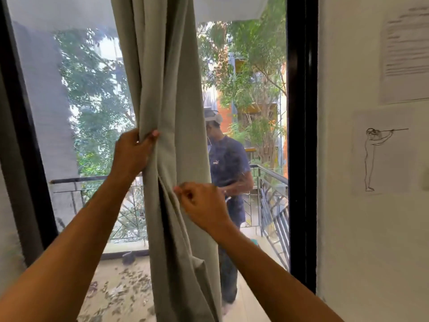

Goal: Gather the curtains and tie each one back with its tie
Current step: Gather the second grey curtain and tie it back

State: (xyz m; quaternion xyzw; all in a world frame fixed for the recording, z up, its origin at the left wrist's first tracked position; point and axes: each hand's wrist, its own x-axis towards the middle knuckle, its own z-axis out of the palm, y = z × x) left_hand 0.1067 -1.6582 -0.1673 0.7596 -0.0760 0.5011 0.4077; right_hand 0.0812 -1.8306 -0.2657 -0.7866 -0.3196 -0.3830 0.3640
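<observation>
A grey-green curtain hangs bunched in long folds in front of the glass, in the middle of the head view. My left hand grips its left edge at about mid-height, thumb on the front of the cloth. Lower and to the right, my right hand pinches a fold of the same curtain between curled fingers. No tie shows in view.
A black window frame stands right of the curtain, another dark frame at the left. The white wall at right carries a printed sheet and a line drawing. Behind the glass a person stands on a railed balcony.
</observation>
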